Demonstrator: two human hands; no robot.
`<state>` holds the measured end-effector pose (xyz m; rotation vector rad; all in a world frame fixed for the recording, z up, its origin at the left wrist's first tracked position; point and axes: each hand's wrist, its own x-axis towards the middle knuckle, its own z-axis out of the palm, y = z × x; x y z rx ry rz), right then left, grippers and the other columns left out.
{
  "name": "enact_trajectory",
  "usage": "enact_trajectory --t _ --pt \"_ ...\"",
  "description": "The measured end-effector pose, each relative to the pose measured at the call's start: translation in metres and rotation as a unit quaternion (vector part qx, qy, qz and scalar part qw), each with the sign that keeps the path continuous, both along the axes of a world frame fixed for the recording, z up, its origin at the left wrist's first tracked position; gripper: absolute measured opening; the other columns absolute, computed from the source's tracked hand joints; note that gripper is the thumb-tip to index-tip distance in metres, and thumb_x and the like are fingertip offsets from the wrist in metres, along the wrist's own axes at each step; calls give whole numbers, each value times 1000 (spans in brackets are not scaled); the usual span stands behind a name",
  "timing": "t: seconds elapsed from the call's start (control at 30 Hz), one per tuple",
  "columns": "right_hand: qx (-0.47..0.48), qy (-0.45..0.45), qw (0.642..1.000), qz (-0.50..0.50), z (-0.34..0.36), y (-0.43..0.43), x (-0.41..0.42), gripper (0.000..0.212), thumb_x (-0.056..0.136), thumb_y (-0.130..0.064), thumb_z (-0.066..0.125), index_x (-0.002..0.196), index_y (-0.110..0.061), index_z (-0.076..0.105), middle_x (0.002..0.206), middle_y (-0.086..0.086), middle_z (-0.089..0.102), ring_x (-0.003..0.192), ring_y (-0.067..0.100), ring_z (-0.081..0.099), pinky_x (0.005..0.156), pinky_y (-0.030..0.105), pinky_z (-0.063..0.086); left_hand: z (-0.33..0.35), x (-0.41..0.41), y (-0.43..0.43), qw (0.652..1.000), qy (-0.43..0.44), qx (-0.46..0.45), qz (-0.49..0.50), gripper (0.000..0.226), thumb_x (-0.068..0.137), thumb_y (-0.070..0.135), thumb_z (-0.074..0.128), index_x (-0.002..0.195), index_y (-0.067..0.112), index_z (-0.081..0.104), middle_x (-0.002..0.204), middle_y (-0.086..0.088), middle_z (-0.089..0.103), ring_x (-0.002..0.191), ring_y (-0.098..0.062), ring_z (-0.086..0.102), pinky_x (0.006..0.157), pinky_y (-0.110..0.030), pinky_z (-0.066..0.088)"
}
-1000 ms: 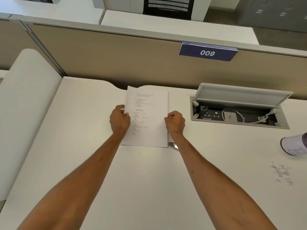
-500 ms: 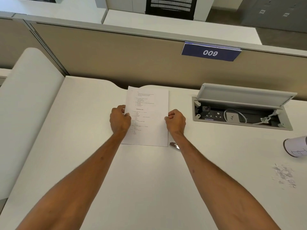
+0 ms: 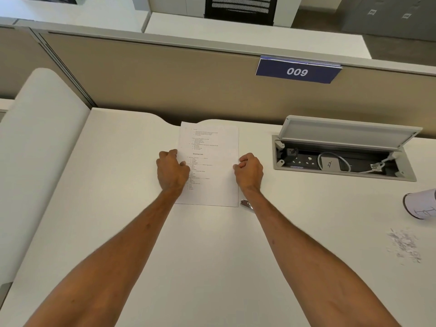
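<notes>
Both hands grip the printed sheet (image 3: 210, 166) lying on the table (image 3: 212, 256), left hand (image 3: 171, 171) and right hand (image 3: 250, 171) curled on opposite side edges, seemingly squaring it before lifting evenly.

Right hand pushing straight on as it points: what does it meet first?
The right hand pinches the printed sheet; past its upper part, likely the beige partition, depth unclear.
</notes>
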<state>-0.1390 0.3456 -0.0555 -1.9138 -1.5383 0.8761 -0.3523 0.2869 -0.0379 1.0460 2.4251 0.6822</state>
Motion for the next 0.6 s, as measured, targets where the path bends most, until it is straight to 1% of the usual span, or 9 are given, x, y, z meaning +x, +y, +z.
enact_trajectory --t 0.1,0.2,0.3,0.4,0.47,0.53,0.6 --pt "-2 1 1000 7 0 0 2 19 89 -7 78 103 -11 67 95 7 70 87 24 68 71 27 47 2 1 -2 1000 18 -6 -14 51 103 17 72 151 7 59 149 -17 58 135 -39 60 109 -52 55" --pt "-1 4 1000 21 3 -3 5 18 91 -10 78 105 -12 67 98 6 69 89 24 68 76 32 54 4 5 -9 999 44 -9 -12 55 104 20 69 155 5 53 155 -18 53 141 -39 54 113 -53 51" --pt "15 -1 999 43 9 -16 14 21 93 -7 71 112 -12 66 105 5 68 94 23 67 84 37 57 5 18 -24 996 83 19 -31 54 104 17 66 156 8 51 156 -17 51 144 -39 50 114 -55 48" --pt "63 -11 995 71 16 -37 26 27 93 -1 65 118 -12 64 113 3 65 102 19 64 84 33 54 2 41 -46 987 126 63 -81 54 104 14 66 155 11 51 157 -15 53 146 -38 48 114 -55 49" --pt "92 -27 991 88 18 -52 35 31 93 -1 64 121 -14 63 117 0 63 106 18 63 82 34 54 -1 59 -58 979 146 80 -120 54 105 15 66 156 10 49 161 -15 50 151 -37 46 119 -54 48" --pt "106 -58 987 103 18 -66 45 36 92 -4 63 125 -17 63 121 -2 63 109 19 63 82 36 55 -2 78 -67 972 157 83 -151 55 108 18 63 160 10 45 168 -16 46 157 -38 42 126 -54 41" --pt "122 -94 980 127 19 -79 56 40 90 -5 64 128 -18 63 123 -1 65 110 22 63 86 39 55 -3 96 -75 967 166 81 -177 57 110 22 58 164 11 42 172 -17 41 161 -38 38 131 -55 36"
